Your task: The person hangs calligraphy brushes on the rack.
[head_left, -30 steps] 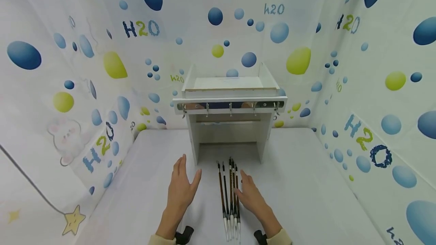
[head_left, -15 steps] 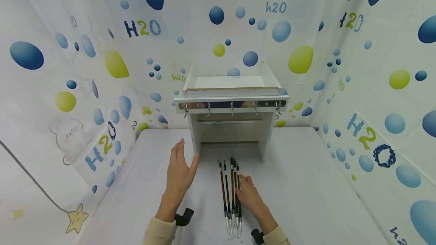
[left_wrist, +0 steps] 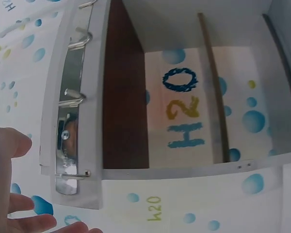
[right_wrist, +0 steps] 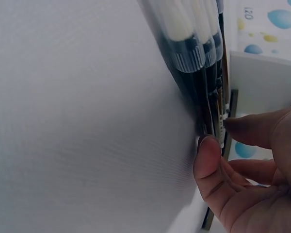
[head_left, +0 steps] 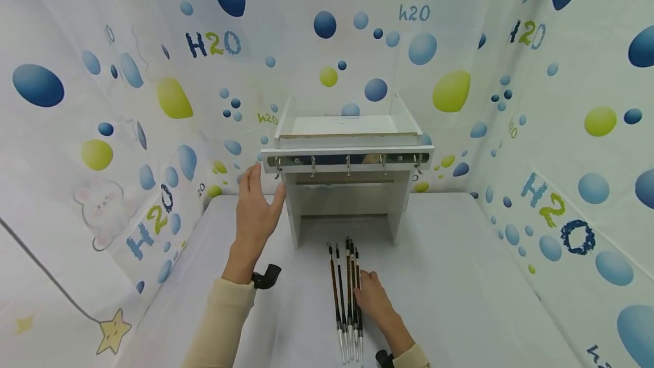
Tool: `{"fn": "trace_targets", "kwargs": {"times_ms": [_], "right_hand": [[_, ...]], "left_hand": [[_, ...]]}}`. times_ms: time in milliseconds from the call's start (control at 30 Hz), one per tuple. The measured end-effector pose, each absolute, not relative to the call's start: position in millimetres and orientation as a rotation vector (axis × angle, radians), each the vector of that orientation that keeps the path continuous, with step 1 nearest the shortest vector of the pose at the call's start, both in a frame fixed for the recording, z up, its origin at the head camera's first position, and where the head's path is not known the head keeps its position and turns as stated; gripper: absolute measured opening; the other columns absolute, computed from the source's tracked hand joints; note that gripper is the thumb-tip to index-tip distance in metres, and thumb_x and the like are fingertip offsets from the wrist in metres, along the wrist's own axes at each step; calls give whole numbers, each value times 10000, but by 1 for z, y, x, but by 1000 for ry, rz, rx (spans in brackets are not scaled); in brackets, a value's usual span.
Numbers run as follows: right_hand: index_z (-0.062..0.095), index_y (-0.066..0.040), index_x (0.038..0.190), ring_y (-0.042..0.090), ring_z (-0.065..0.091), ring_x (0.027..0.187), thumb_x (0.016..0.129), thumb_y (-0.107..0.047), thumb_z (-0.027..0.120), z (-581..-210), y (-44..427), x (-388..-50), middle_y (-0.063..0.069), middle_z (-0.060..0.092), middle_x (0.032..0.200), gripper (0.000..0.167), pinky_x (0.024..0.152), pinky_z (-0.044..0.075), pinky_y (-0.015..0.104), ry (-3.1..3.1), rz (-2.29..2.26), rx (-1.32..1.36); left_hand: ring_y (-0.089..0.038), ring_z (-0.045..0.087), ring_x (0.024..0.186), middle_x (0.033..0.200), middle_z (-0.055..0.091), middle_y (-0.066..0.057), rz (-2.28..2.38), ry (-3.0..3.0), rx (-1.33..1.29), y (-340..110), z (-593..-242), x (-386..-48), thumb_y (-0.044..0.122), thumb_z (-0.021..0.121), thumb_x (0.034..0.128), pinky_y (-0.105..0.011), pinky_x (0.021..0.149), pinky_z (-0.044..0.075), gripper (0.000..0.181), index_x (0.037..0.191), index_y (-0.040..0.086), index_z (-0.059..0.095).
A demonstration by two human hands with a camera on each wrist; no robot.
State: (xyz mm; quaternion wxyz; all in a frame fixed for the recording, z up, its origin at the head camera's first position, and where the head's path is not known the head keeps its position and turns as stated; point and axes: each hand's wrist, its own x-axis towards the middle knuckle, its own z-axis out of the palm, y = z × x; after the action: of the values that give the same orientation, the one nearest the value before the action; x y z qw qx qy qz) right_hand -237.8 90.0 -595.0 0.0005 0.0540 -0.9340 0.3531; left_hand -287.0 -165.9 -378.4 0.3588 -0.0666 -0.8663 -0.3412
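Several calligraphy brushes [head_left: 349, 294] lie side by side on the white table, hanging loops toward the shelf and clear-capped tips toward me. My right hand [head_left: 374, 298] is at the right side of this bundle. In the right wrist view its thumb and forefinger [right_wrist: 207, 158] pinch the shaft of the outermost brush [right_wrist: 200, 92]; how many brushes lie between them is partly hidden. My left hand [head_left: 255, 209] is raised with straight, spread fingers, near the left end of the hook rail [head_left: 348, 159]. It holds nothing, and a gap shows between it and the rail in the left wrist view.
A white shelf unit [head_left: 293, 203] stands behind the brushes, with an open compartment below and a shallow tray [head_left: 352, 124] on top. Metal hooks [left_wrist: 73, 99] jut from its front rail. Curtains printed with bubbles [head_left: 235, 101] surround the white table [head_left: 460, 277].
My left hand has risen and moved forward, from above the table to the rail's left end. The right hand has closed its fingers at the right edge of the brushes, which stay put.
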Motion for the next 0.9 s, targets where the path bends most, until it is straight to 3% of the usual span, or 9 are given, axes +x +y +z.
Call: {"fn": "trace_targets", "kwargs": {"times_ms": [200,400,667,900], "right_hand": [[501,176,1321,476,618,1087,946,-72,652,-596,89,-237,365,526,1260,474,866,556,516,-2927,1102,171],[527,175,1294,464,620,1085,951,-76,641,-599,90,-238,344,548,1236,440,869,555,514,-2933,1115,164],[570,160,1247,407,642,1029,963,-80,626,-601,88,-242,296,597,1156,376,831,566,484,-2961,1102,191],[600,139,1220,366,661,955,973,-89,624,-600,86,-242,278,618,1127,338,779,576,452,-2998,1074,144]], "left_hand": [[-404,425,1407,1540,385,-226,-870,-2245,-175,-171,-355,-310,340,526,1022,-560,1114,405,625,1510,-24,385],[-385,466,1391,1490,482,-235,-827,-2242,-211,-174,-346,-326,221,438,1069,-530,1122,408,465,1448,-46,480],[-369,593,1270,1336,636,-220,-792,-2140,-246,-180,-347,-334,109,497,1048,-511,1040,488,330,1321,-22,626],[-356,670,1147,1265,684,-197,-841,-2107,-249,-184,-352,-340,101,554,1029,-493,939,550,295,1290,12,659]]}}
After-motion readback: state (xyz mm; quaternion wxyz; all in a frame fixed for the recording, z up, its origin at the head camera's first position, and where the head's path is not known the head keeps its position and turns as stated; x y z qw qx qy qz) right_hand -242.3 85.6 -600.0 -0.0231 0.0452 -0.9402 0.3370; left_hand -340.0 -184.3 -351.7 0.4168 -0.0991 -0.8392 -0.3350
